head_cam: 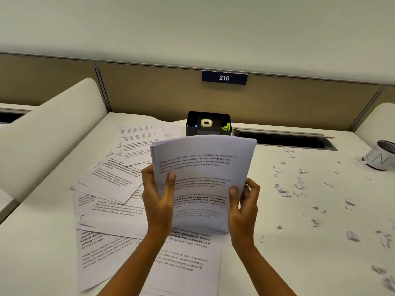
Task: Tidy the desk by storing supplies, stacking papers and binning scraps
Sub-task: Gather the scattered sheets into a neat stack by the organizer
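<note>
I hold a stack of printed papers (203,180) upright above the desk. My left hand (157,195) grips its left edge, thumb across the front. My right hand (244,204) grips the right edge, thumb on the front sheet. Several loose printed sheets (113,201) lie spread over the desk to the left and below the stack. Small torn paper scraps (299,186) litter the desk on the right. A black organiser box (208,123) stands at the back, holding a roll of white tape (206,122) and something green.
A white bin (382,157) marked with an N lies on its side at the far right edge. A cable slot (286,139) opens in the desk behind the scraps. Beige partitions (149,90) close off the back; white dividers flank both sides.
</note>
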`<move>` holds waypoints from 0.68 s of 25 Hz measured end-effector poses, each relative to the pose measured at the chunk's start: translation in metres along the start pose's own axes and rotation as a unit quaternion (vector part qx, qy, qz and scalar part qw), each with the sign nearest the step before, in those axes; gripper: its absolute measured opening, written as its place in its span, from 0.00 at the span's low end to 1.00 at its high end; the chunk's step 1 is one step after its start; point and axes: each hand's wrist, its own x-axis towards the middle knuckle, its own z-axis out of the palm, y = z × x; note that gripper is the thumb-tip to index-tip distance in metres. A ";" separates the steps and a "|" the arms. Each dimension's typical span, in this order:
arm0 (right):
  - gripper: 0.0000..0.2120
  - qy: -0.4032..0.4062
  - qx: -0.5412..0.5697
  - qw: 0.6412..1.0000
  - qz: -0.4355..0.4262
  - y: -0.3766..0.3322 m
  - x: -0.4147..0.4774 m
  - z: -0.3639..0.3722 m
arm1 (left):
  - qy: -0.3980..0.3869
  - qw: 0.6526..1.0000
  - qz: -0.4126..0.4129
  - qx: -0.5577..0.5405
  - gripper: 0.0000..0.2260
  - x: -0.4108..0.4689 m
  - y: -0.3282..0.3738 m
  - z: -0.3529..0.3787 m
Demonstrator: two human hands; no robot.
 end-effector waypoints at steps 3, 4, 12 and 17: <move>0.13 -0.012 -0.037 0.999 0.011 0.010 -0.003 0.002 | -0.017 0.999 -0.030 -0.001 0.12 -0.002 -0.014 -0.005; 0.12 -0.010 -0.041 0.999 0.007 0.009 -0.002 0.003 | -0.018 0.999 -0.032 -0.005 0.12 -0.002 -0.015 -0.005; 0.18 -0.033 -0.071 0.997 0.026 0.021 -0.006 0.009 | -0.041 0.996 -0.077 0.022 0.05 -0.002 -0.043 -0.009; 0.18 -0.010 -0.121 0.993 -0.010 0.026 0.006 0.007 | -0.037 0.977 -0.071 0.195 0.10 0.018 -0.075 -0.033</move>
